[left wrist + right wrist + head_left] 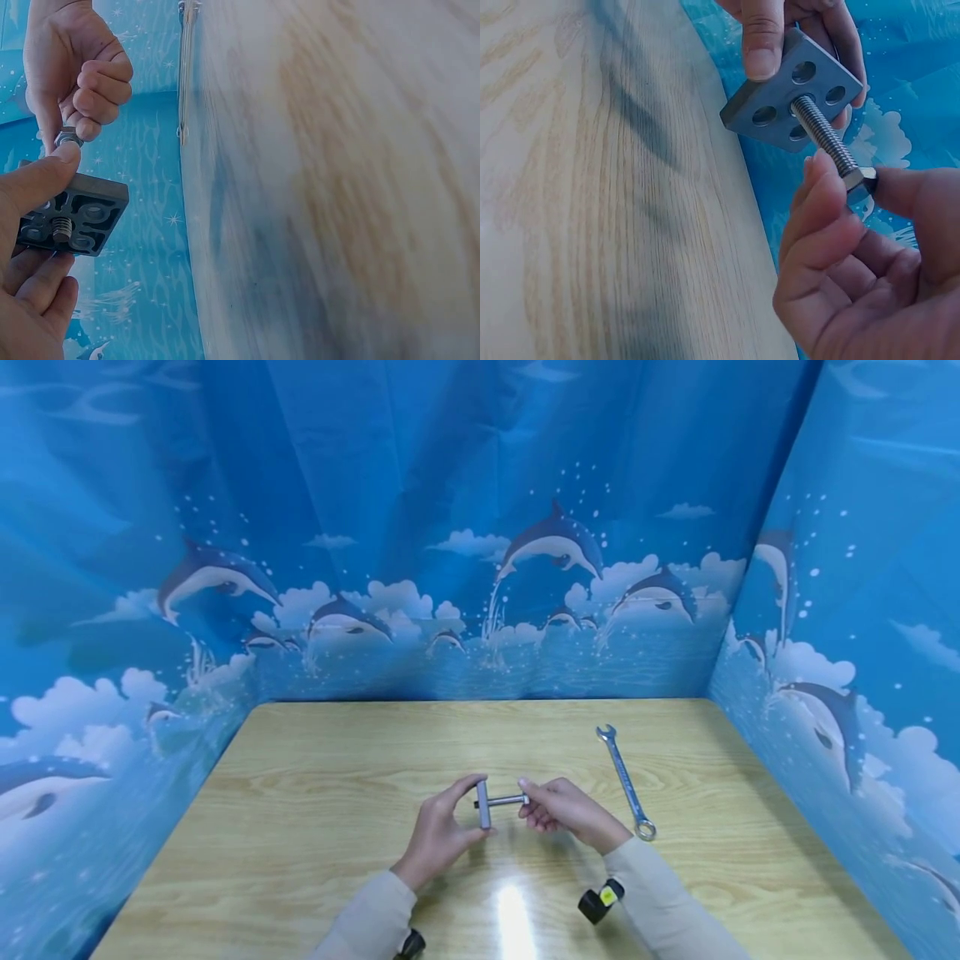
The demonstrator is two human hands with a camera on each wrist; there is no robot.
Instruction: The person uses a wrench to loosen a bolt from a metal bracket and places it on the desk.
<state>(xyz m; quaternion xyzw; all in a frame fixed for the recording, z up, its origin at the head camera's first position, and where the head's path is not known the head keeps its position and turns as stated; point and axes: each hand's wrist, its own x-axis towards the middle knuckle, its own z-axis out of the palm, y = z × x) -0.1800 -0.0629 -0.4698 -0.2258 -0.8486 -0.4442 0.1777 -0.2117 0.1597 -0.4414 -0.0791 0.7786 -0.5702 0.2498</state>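
My left hand (441, 831) grips a square grey metal plate (780, 94) by its opposite edges, thumb on one side and fingers on the other. Several round holes show around the plate's centre in the right wrist view. A threaded hex bolt (826, 139) passes through the middle hole, and its tip pokes out of the ribbed back face in the left wrist view. At the bolt's head, my right hand (566, 810) pinches the hex between thumb and fingers. Plate and bolt are held above the wooden table.
A combination wrench (626, 783) lies on the wooden table (337, 752), right of my right hand, its open end pointing away. Blue dolphin-print curtains (420, 527) stand behind the table and along both sides. Both wrists carry small black cameras (596, 903).
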